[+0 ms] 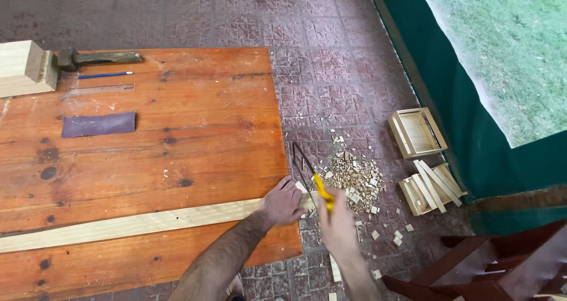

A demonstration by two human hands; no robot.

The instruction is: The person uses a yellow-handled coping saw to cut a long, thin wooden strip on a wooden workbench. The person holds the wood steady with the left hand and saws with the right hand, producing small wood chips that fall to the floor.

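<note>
My left hand [282,202] presses flat on the end of a long pale wooden strip [136,223] that lies across the orange wooden table [177,129] and sticks out past its right edge. My right hand [338,224], blurred, grips the yellow handle of a small saw [311,174]. Its dark frame stands just beyond the table edge, beside the strip's end.
On the table lie a dark sheet of sandpaper [98,124], a metal ruler [100,90], a blue pencil [105,75], a hammer [97,57] and a pale wood block [23,67]. Wood offcuts [354,177] litter the tiled floor. Two small wooden boxes [417,132] sit at right; a dark chair [502,265] is at lower right.
</note>
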